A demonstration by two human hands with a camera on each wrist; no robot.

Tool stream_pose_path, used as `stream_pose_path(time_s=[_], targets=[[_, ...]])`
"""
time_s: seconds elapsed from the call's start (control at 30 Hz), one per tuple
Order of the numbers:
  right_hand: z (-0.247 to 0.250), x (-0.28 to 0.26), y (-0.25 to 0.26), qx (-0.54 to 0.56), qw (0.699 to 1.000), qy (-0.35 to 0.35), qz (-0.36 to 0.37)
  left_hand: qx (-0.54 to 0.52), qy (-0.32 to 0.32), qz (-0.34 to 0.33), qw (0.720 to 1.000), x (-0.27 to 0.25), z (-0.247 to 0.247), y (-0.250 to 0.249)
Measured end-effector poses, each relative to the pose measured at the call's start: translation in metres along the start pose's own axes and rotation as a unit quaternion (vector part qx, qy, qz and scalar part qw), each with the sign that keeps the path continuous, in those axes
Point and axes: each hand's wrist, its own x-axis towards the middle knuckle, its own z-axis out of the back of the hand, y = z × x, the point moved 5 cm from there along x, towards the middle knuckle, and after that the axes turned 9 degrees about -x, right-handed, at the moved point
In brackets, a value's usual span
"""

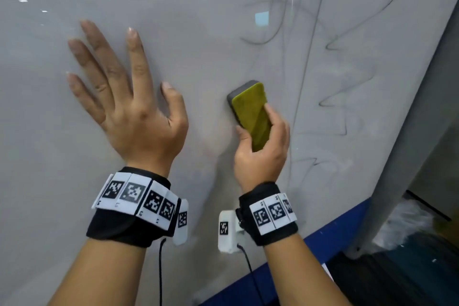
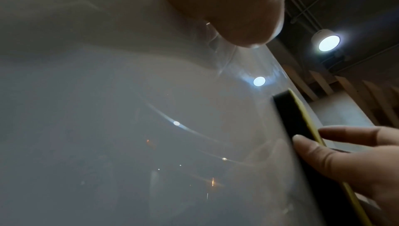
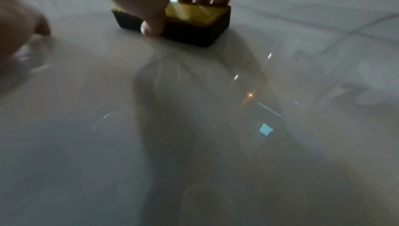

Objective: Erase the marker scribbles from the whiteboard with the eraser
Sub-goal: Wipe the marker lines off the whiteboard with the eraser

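Note:
A whiteboard [image 1: 203, 20] fills the head view, upright before me. Dark marker scribbles [image 1: 347, 77] zigzag and loop over its right part. My right hand [image 1: 260, 154] grips an eraser [image 1: 250, 112] with a yellow back and a dark grey felt, its felt side against the board. In the right wrist view the thumb and fingers pinch the eraser [image 3: 194, 19] by its long sides. My left hand [image 1: 126, 97] lies flat on the board to the eraser's left, fingers spread. The left wrist view shows the eraser [image 2: 298, 124] edge-on with my right hand's fingers [image 2: 336, 159] on it.
The board's right edge has a grey frame [image 1: 409, 119]. A blue strip [image 1: 330, 236] runs under its lower right corner. Beyond lies a dark floor with white crumpled material [image 1: 407, 226]. Lamp reflections [image 2: 259, 81] glint on the board, and a ceiling lamp [image 2: 328, 43] shines.

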Motion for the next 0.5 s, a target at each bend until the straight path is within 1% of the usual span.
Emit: stream_pose_path(time_s=[0.07, 0.17, 0.23, 0.37, 0.43, 0.47, 0.5], targets=[[0.003, 0.009, -0.007, 0.008, 1.000, -0.018, -0.024, 0.005, 0.018, -0.004, 1.000, -0.016, -0.003, 0.000], [0.000, -0.006, -0.004, 0.008, 0.999, -0.013, -0.037, 0.014, 0.059, -0.011, 0.998, -0.051, -0.009, -0.001], [-0.003, -0.031, -0.001, -0.003, 1.000, 0.013, -0.015, 0.014, 0.073, -0.013, 0.997, -0.066, -0.011, 0.000], [0.000, -0.089, -0.004, -0.001, 0.993, 0.104, 0.054, 0.008, 0.065, -0.016, 0.998, -0.070, -0.012, 0.004], [0.005, -0.093, -0.012, -0.004, 0.988, 0.130, 0.083, 0.009, 0.061, -0.020, 0.998, -0.070, -0.013, 0.006], [0.007, -0.087, -0.020, -0.010, 0.988, 0.129, 0.084, 0.008, 0.061, -0.022, 0.998, -0.070, -0.013, 0.007], [0.009, -0.075, -0.030, -0.017, 0.991, 0.117, 0.063, 0.008, 0.060, -0.023, 0.998, -0.069, -0.014, 0.007]])
